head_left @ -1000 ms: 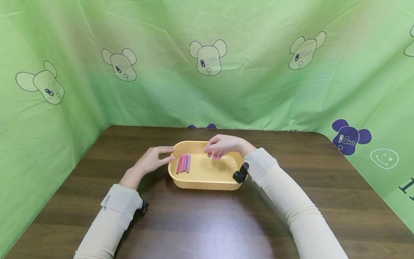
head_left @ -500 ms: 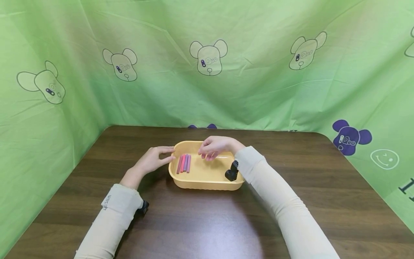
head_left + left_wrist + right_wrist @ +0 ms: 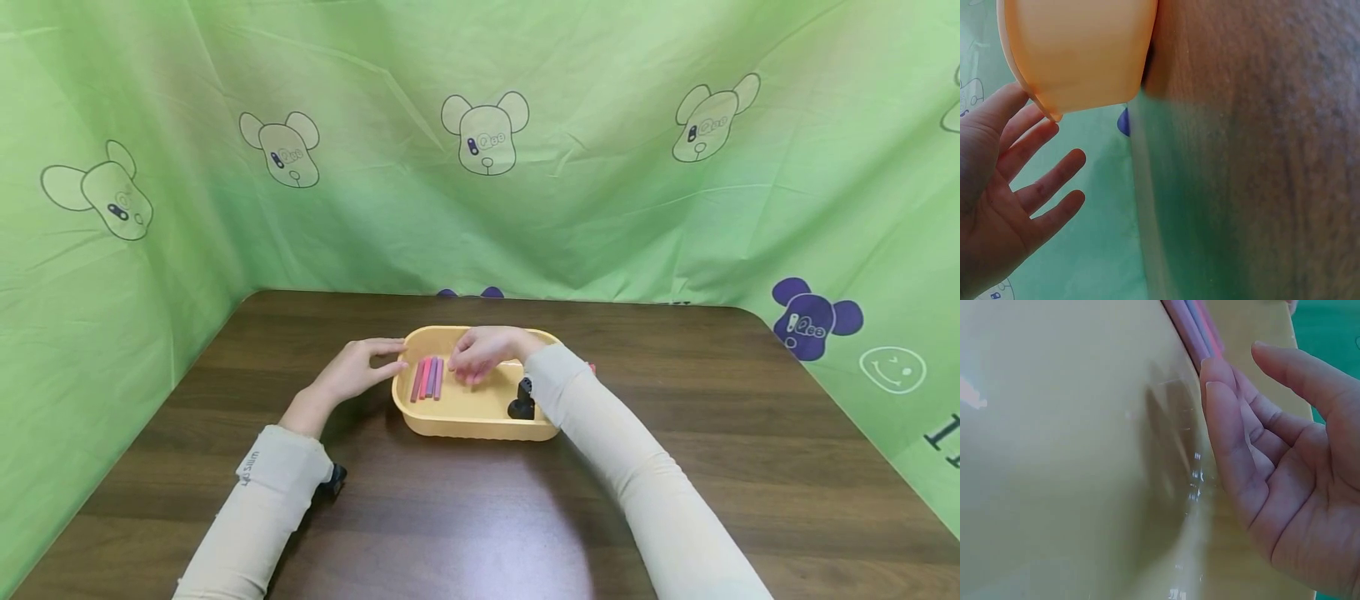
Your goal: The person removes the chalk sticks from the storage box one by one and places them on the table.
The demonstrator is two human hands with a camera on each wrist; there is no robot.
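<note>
Four slim sticks (image 3: 427, 379) are lying side by side in the left end of the yellow tray (image 3: 472, 428), looking light, stiff and perhaps brittle; mid-length is offering the safest pinch, though the glossy floor may be letting them slide. The right hand (image 3: 483, 350) is curving just beside them, thumb apart, visibly holding nothing; the left hand (image 3: 351, 372), fingers spread, is touching the tray's rim above the desk (image 3: 450, 508).
</note>
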